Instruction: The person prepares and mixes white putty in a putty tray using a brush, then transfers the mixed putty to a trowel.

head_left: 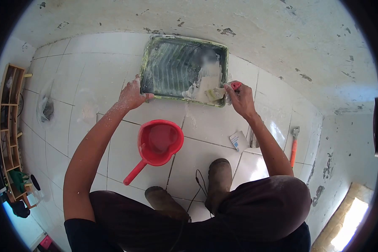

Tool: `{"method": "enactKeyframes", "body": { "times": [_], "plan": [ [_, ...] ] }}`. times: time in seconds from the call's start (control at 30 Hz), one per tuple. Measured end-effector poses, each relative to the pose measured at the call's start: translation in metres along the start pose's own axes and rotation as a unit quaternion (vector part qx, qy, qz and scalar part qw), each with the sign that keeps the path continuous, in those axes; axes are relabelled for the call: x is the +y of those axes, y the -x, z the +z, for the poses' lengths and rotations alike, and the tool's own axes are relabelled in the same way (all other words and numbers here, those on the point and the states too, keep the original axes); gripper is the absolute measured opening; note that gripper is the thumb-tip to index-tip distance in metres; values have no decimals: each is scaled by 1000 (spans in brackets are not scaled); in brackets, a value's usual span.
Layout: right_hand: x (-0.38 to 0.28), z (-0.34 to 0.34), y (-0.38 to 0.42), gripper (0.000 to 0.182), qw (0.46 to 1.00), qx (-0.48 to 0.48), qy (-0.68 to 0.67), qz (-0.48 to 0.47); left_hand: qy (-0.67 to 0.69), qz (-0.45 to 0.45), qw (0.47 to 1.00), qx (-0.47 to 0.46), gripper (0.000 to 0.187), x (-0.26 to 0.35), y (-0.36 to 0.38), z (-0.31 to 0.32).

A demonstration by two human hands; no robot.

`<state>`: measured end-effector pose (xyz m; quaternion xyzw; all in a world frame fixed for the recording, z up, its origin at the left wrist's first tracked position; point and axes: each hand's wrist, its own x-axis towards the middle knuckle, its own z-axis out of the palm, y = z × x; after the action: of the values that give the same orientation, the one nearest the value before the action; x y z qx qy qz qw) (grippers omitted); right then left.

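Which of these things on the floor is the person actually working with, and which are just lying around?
In use:
- tray with white paste, left hand gripping its edge
- scraper in the right hand, blade in the paste

Lying about:
- red scoop, nearest the tray
- hammer by the wall
- small card on the tiles
- plastic bag
- wooden shelf

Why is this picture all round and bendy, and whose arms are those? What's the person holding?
The camera sits on a person's head and looks down, so its wide lens bends the edges. The arms are that person's own. They squat on a white tiled floor. The left hand grips the edge of a dark tray with white paste in it. The right hand holds a red-handled scraper dipped in the paste. A red scoop lies near the boots, and a hammer lies to the right.
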<state>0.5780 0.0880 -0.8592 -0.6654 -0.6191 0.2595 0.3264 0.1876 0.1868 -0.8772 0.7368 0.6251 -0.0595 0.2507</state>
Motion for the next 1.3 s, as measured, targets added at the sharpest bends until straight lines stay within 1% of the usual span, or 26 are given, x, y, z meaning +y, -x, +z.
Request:
{"method": "enactKeyframes", "body": {
  "times": [0.07, 0.13, 0.17, 0.23, 0.27, 0.3, 0.37, 0.4, 0.47, 0.5, 0.57, 0.6, 0.77, 0.8, 0.87, 0.9, 0.93, 0.97, 1.0, 1.1, 1.13, 1.17, 1.2, 1.23, 1.27, 1.3],
  "plan": [
    [-3, 0, -1, 32, 1000, -19, 8, -5, -4, -3, 1000, -6, 111, 2, 2, -2],
    [2, 7, -4, 23, 993, 5, -16, -118, -5, -11, 1000, -10, 112, 5, 3, -4],
    [6, 11, -1, 23, 993, 6, -16, -118, -5, -10, 1000, -9, 112, 5, 3, -4],
    [13, 20, 9, 17, 974, -9, 36, -224, 10, -9, 1000, -19, 111, 4, 3, -5],
    [6, 19, 13, 17, 970, -38, 60, -233, 10, -11, 1000, -17, 111, 3, 2, -5],
    [1, 15, 10, 17, 969, -41, 59, -235, 3, -8, 1000, -10, 111, 2, 1, -3],
    [-6, 7, 5, 18, 988, -100, -19, -114, -4, -4, 1000, -5, 112, 1, 2, -1],
    [-5, 6, -1, 18, 988, -100, -20, -113, -1, -8, 1000, -8, 112, 1, 1, -2],
    [-2, 2, -17, 18, 991, -52, 25, -122, 1, -9, 1000, -11, 112, 1, 0, -1],
    [1, 3, -15, 18, 991, -51, 25, -121, 6, -5, 1000, -11, 112, -1, -1, 1],
    [4, 9, -11, 17, 983, -46, 53, -172, 10, -3, 1000, -8, 111, -3, -2, 0],
    [3, 12, -5, 17, 982, -47, 52, -174, 5, -4, 1000, 0, 110, -2, -2, 1],
    [-13, 8, 15, 19, 969, -126, 30, -209, 4, -12, 1000, 12, 108, 2, 4, -2],
    [-17, 4, 13, 19, 970, -125, 30, -207, 11, 4, 1000, 25, 112, 0, 6, -2],
    [-22, -5, 0, 21, 990, -103, 2, -102, 17, 23, 999, 40, 115, -9, 3, -2],
    [-21, -6, -6, 21, 990, -101, 2, -100, 44, 57, 996, 55, 115, -19, 1, 1],
    [-20, -7, -13, 22, 991, -73, 1, -116, 70, 91, 991, 70, 115, -28, -2, 4],
    [-19, -7, -19, 22, 990, -46, 0, -132, 70, 91, 991, 69, 115, -29, -1, 1],
    [-19, -8, -25, 22, 990, -56, 27, -124, 71, 90, 991, 68, 115, -32, 0, -2],
    [-19, 7, -28, 21, 990, -45, 14, -131, 70, 91, 991, 62, 115, -39, 0, -4],
    [-15, 14, -27, 21, 990, -48, 12, -131, 69, 98, 991, 58, 115, -42, -1, -4],
    [-12, 22, -24, 21, 985, -48, 18, -163, 69, 95, 991, 57, 115, -47, 0, -2],
    [-9, 27, -21, 20, 980, -48, 24, -194, 53, 111, 989, 76, 113, -51, 0, -1],
    [-6, 31, -16, 20, 980, -49, 24, -194, 36, 129, 986, 95, 111, -54, -1, 0],
    [-7, 33, -8, 20, 973, -78, 43, -213, 37, 129, 986, 94, 111, -51, 2, -5],
    [-8, 34, 1, 21, 965, -107, 63, -231, 62, 119, 989, 67, 114, -46, 8, -13]
  ]
}}
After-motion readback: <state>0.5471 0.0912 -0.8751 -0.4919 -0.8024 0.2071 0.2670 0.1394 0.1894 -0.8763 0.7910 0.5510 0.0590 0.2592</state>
